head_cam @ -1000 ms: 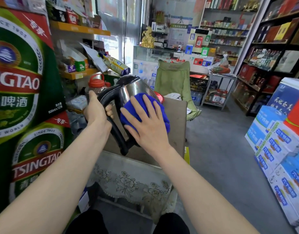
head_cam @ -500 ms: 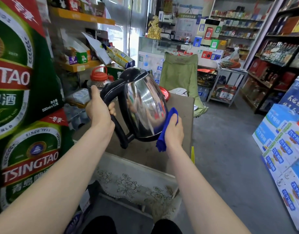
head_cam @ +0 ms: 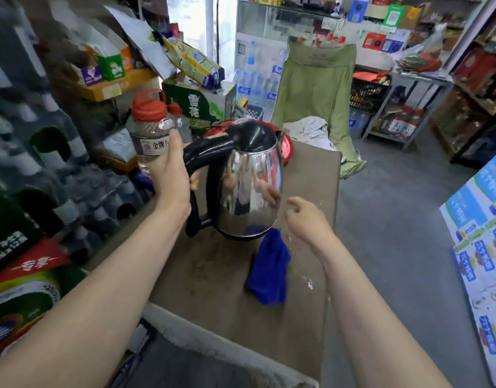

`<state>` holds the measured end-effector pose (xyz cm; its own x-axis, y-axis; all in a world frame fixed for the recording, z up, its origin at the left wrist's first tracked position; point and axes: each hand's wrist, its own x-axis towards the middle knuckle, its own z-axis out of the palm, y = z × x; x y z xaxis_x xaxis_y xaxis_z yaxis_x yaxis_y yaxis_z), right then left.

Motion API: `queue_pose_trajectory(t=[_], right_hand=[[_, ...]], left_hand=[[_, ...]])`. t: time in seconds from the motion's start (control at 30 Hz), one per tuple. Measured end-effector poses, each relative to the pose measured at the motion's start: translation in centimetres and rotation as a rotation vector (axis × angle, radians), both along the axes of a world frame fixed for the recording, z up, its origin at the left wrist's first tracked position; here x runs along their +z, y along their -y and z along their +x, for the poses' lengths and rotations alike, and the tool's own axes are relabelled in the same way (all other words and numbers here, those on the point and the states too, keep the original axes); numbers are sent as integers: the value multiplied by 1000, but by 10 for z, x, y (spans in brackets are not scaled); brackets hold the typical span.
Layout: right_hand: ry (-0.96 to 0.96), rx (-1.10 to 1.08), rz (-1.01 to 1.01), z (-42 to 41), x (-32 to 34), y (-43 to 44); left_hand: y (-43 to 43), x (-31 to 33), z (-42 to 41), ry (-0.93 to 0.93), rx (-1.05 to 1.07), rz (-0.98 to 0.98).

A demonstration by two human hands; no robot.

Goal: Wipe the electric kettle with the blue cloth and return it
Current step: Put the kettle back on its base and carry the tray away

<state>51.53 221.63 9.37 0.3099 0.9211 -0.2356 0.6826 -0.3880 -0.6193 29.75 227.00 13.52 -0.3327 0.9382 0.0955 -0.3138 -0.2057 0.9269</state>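
Nearest, the soft, crumpled blue cloth point(head_cam: 269, 270) lies on the matte brown table point(head_cam: 213, 303), just beside the empty right hand point(head_cam: 305, 219), whose fingers are loosely spread. Beyond it, the left hand point(head_cam: 171, 172) is wrapped around the curved black plastic handle of the electric kettle point(head_cam: 249, 186), a rounded, mirror-polished steel body held slightly tilted above the table. Risk: set down carelessly, it could catch the cloth or strike the red-capped jar point(head_cam: 150, 130) behind.
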Motion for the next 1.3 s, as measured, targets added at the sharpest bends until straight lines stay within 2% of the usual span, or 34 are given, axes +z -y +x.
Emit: queue_pose_trajectory(t=[0.07, 0.13, 0.17, 0.3, 0.47, 0.57, 0.77, 0.9, 1.03, 1.3], right_hand=[[-288, -79, 242, 4, 32, -19], [-577, -107, 312, 3, 60, -34], [-653, -107, 320, 3, 72, -39], [-744, -136, 277, 13, 116, -41], [-787, -223, 226, 38, 155, -25], [-770, -240, 234, 57, 171, -12], [-820, -263, 246, 104, 181, 4], [-821, -220, 223, 146, 170, -2], [-776, -83, 172, 187, 169, -22], [-637, 223, -17, 219, 158, -87]], left_hand=[[-4, 16, 6, -59, -27, -14], [-7, 32, 11, -131, -74, -32], [-8, 40, 13, -163, -97, -43], [-8, 74, 20, -277, -210, -90], [-4, 119, 26, -541, -608, -137], [4, 146, 41, -649, -665, -107], [3, 169, 79, -732, -748, -43], [3, 168, 116, -734, -683, -45], [3, 162, 154, -807, -512, -117], [-1, 135, 181, -783, -204, -353]])
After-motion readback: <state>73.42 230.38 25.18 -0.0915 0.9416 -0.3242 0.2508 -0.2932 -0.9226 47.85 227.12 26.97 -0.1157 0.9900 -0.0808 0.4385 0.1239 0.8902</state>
